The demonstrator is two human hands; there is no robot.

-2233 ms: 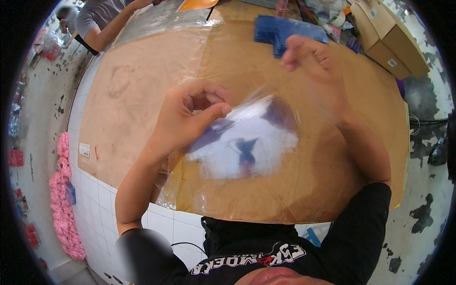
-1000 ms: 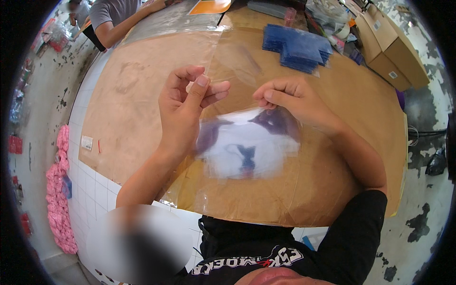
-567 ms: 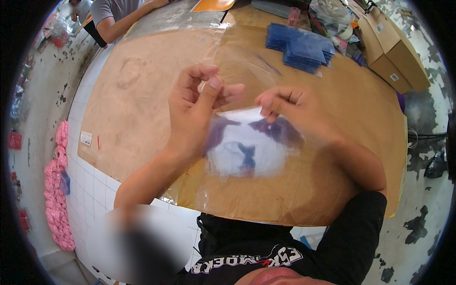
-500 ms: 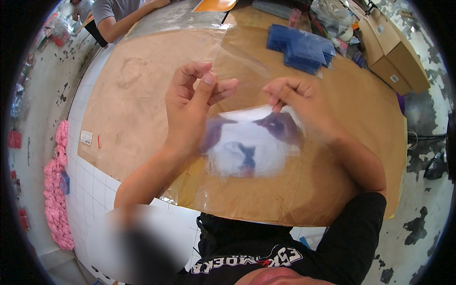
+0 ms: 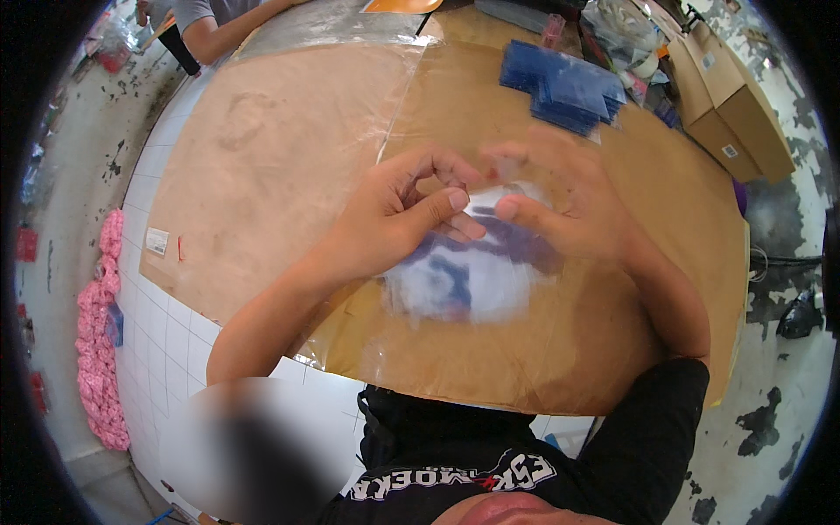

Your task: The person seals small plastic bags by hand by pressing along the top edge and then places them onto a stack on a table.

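Observation:
A glossy stack of thin plastic sheets or sleeves (image 5: 499,293) lies on the brown-covered table in front of me, with white glare and dark purplish patches on its surface. Over its upper left part is my left hand (image 5: 411,206), thumb and fingers curled together; anything thin between them is too small to make out. My right hand (image 5: 577,197) hovers above the stack's upper right, its thumb and fingers apart and smeared by motion. Nothing shows in it. The two hands face each other with a small gap between.
Farther back lies a fanned pile of blue plastic sleeves (image 5: 560,87). Cardboard boxes (image 5: 731,101) stand at the right, near bagged clutter (image 5: 621,35). Pink bundled material (image 5: 101,350) rests on the floor at left. Another person's arm (image 5: 232,35) leans on the far table edge.
My left hand has moved right and down, toward the right hand. The right hand has opened its curled fingers. A faint clear film seen beyond the hands earlier no longer shows there.

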